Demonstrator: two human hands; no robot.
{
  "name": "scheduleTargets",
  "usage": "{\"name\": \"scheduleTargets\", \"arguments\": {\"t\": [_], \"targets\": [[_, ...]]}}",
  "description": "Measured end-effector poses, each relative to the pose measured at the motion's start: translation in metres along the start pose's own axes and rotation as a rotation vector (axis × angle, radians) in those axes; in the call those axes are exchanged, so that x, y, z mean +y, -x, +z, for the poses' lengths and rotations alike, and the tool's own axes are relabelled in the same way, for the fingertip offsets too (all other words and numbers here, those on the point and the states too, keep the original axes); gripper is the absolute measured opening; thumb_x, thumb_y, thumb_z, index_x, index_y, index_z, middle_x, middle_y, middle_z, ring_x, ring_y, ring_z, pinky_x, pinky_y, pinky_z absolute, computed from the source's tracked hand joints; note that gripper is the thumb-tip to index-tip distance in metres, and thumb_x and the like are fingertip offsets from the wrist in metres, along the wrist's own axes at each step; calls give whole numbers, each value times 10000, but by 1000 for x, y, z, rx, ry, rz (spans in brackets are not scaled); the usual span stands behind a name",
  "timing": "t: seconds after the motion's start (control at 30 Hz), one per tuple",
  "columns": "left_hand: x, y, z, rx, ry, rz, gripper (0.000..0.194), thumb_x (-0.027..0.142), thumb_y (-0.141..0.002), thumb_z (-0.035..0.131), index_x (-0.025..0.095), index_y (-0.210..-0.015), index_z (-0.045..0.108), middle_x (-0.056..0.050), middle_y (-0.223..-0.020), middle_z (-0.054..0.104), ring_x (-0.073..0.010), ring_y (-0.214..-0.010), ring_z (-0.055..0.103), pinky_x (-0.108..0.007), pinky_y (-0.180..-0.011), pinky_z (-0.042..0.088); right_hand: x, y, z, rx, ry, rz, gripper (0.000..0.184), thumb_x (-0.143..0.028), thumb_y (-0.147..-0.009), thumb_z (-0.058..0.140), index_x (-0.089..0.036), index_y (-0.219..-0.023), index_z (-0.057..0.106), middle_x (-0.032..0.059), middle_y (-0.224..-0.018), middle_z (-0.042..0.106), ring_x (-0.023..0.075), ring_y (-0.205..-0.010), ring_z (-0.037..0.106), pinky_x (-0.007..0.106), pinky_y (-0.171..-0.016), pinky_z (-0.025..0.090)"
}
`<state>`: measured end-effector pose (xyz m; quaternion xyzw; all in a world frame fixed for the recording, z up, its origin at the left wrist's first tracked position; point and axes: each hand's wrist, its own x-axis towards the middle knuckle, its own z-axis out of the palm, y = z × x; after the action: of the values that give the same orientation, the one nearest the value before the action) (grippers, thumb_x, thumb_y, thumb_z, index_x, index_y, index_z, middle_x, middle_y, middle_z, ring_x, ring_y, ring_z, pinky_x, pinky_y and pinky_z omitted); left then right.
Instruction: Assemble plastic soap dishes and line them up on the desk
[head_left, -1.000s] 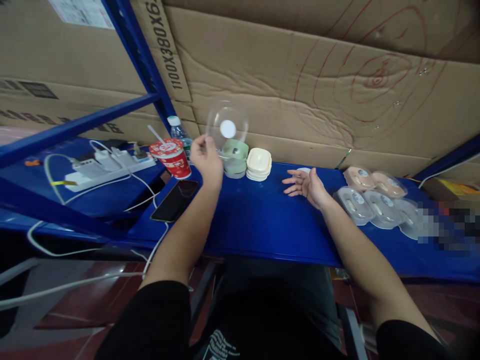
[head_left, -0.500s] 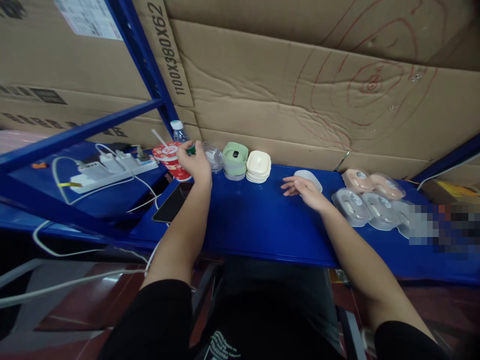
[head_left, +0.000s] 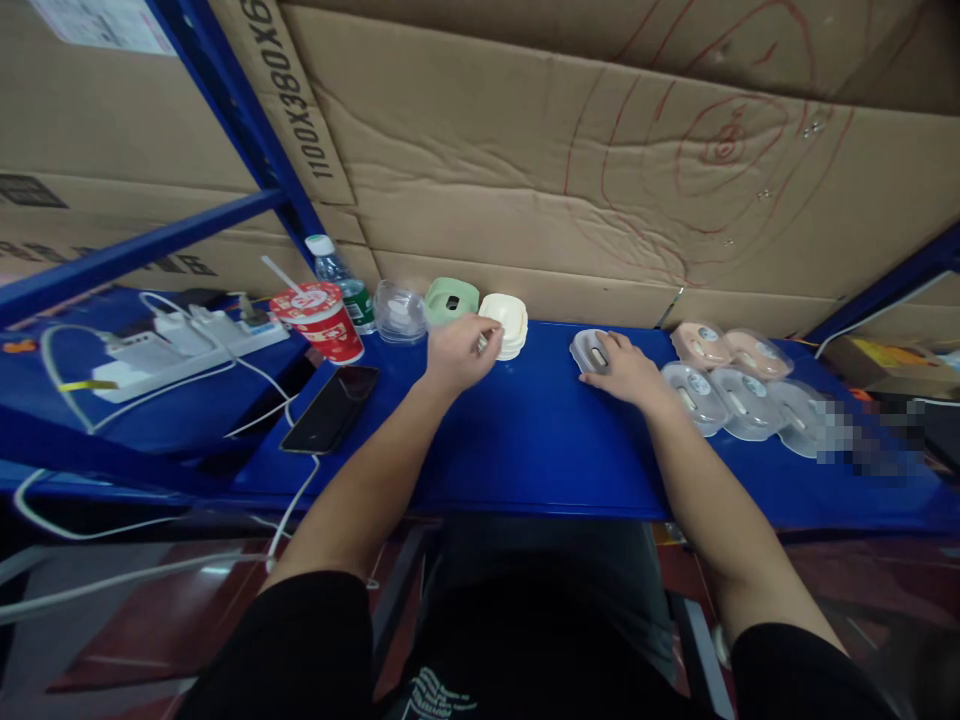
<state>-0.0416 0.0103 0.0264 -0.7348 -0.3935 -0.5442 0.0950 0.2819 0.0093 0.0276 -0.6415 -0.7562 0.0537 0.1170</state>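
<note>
**Blue surface [head_left: 540, 455] is carrying a broad spread before you**

Its front edge is running near your lap. At your left, a phone [head_left: 330, 410] is lying flat, a red cup [head_left: 328, 335] is standing behind it and a bottle [head_left: 360, 300] is standing just beside the cup. Clear plastic covers [head_left: 397, 312], a green container [head_left: 452, 300] and a cream stack [head_left: 510, 325] are sitting in a row towards the back. A grey container [head_left: 585, 350] is resting under your right hand [head_left: 628, 370]. Farther right, two peach containers [head_left: 703, 346] are lying behind three grey packs [head_left: 748, 408].
</note>
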Motion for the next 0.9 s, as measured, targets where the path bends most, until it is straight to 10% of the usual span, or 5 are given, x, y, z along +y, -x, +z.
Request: {"name": "scheduleTargets", "arguments": {"t": [0.23, 0.37, 0.6, 0.77, 0.9], "targets": [[19, 12, 15, -330, 17, 127, 230, 401, -991, 631, 226, -993, 780, -39, -849, 790, -149, -676, 692, -275, -619, 479, -15, 2, 2, 174, -198, -142, 763, -391, -831, 696, -179, -1545, 532, 176, -1573, 557, 416, -1396, 574, 572, -1147, 492], [14, 15, 19, -378, 25, 84, 243, 387, -969, 688, 218, -1124, 769, -56, -973, 796, -143, -692, 686, -264, -637, 509, -20, 4, -2, 334, -343, -181, 392, -486, -979, 539, -199, -1173, 723, 167, -1307, 716, 359, -1236, 666, 523, -1083, 525], [18, 15, 18, -355, -10, 130, 691, 368, -904, 801, 233, -1528, 538, -186, -1509, 589, -224, -964, 742, -320, -769, 617, -22, 12, -7, 691, -672, -32, 624, -765, -1029, 308, -253, -866, 624, 79, -838, 662, 294, -919, 676, 470, -909, 561], [26, 14, 24, -429, 45, 437, 456, 446, -939, 770, 288, -1352, 658, -175, -1595, 526, -316, -1314, 645, -485, -1040, 584, -24, 4, -3, 623, -780, -40, 749, -878, -972, 257, -255, -892, 666, 87, -890, 696, 298, -963, 689, 469, -916, 569], [17, 7, 21, -326, 11, 272, 417, 633, -864, 792, 274, -1064, 724, -152, -1534, 597, -352, -1317, 631, -551, -1086, 516, -21, -3, -3, 455, -880, -58, 858, -894, -963, 154, -273, -1242, 676, 117, -1135, 742, 318, -1115, 704, 485, -910, 597]]}}
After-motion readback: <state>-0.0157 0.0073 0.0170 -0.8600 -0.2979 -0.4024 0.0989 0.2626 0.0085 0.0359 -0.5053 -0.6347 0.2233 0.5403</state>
